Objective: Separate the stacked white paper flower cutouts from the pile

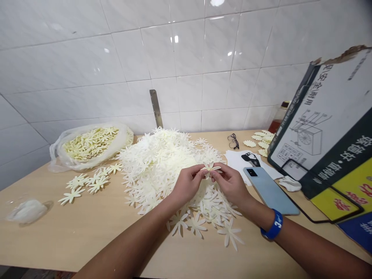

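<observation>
Since the left hand (188, 184) and right hand (229, 184) are both pinching this cream flower cutout (209, 169), it looks super light and floppy, so best held near the center.

Bright glare spots mark the wall tiles (188, 50), with edges bowed.

free: bare tabletop (78, 234) left of the forearms, open to the front edge | blocked: heap of cream flower cut-outs (161, 166) beneath both hands; smartphone (270, 190) just beside the right hand (231, 184); cardboard carton (322, 116) further right; tiled wall (188, 50) behind
</observation>
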`<state>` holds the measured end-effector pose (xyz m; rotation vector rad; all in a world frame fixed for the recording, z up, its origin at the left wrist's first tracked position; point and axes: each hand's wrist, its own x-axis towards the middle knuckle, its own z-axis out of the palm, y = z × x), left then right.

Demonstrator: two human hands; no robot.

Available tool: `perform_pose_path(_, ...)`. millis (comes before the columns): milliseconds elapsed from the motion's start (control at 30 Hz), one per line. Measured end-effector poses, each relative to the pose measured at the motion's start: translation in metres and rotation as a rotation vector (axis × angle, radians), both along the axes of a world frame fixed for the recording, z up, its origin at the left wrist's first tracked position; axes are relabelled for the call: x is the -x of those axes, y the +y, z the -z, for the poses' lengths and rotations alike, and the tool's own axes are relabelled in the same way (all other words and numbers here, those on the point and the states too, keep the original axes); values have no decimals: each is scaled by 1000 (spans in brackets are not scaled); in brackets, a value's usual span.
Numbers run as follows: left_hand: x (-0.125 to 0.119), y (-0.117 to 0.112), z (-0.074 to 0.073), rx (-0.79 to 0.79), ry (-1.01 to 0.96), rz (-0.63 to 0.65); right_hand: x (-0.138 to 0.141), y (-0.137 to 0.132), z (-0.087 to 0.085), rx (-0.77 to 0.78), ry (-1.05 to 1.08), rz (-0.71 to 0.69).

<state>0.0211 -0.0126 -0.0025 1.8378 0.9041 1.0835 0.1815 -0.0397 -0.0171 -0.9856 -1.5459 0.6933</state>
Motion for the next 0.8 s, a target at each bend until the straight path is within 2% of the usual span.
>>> perform_pose_path(167, 0, 1, 0, 72, -113, -164, -2, 3, -1, 24, -26, -22)
perform_pose_path(267, 1, 1, 0, 16, -129, -228, -2, 5, -1, 82, 44, -27)
perform_pose_path(333, 0, 1, 0, -14, -143, -209, -3, 6, 0, 96, 84, -32)
perform_pose_path(467, -1, 1, 1, 16, -167, -93, -4, 10, 5, 99, 129, -72)
perform_pose_path(533, -1, 1, 1, -10, -140, -81, -4, 11, 5, 149, 169, -106)
perform_pose_path(633, 0, 1, 3, -162, -103, -170, -2, 9, 2, 256, 229, -23)
perform_pose_path(700, 1, 0, 4, -345, -64, -244, 0, 6, -3, 297, 198, 41)
perform_pose_path(800, 2, -1, 6, -617, 61, -213, 2, 2, -8, 311, 167, -95)
